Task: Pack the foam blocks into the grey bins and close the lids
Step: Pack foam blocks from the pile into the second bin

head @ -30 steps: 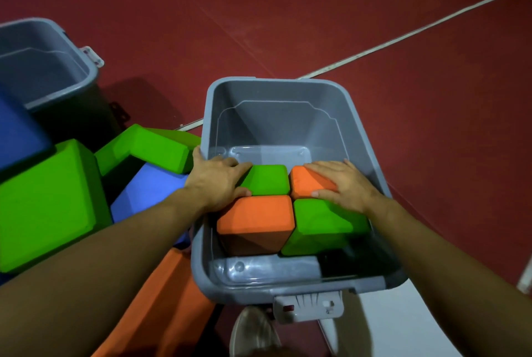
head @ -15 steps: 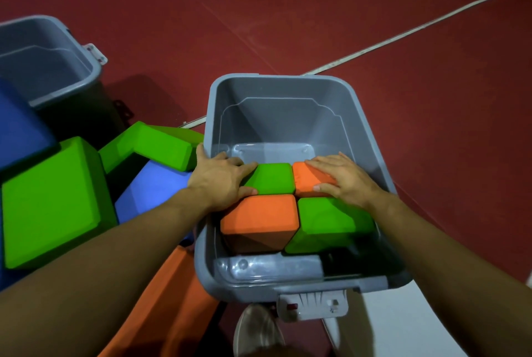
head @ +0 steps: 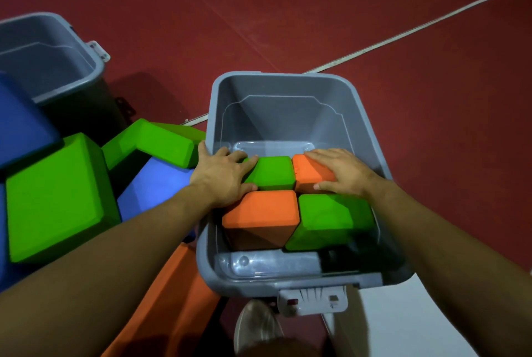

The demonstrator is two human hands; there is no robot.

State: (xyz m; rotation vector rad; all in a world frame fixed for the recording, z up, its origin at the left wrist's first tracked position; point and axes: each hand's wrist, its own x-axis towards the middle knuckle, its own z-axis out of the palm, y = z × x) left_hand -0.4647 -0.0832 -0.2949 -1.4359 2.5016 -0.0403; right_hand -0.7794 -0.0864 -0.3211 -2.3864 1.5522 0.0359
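Observation:
A grey bin [head: 288,80] stands open in front of me, with several foam blocks packed in its near half. A green block [head: 273,174] and an orange block [head: 309,176] lie at the back; an orange block [head: 260,210] and a green block [head: 331,215] lie in front. My left hand [head: 224,175] lies flat over the bin's left rim, fingers straight on the back green block. My right hand [head: 342,172] presses flat on the back orange block. The bin's far half shows bare floor.
A second open grey bin [head: 57,69] stands at the far left. Loose blocks are piled left of my bin: a large green block [head: 57,198], an angled green block [head: 155,140], blue blocks [head: 155,189] and an orange block [head: 172,299]. A latch [head: 313,300] hangs at the near rim, above my shoe [head: 256,328].
Both hands stay flat on the back blocks, shifted only slightly. The view has moved a little, so the bin sits somewhat lower and to the right.

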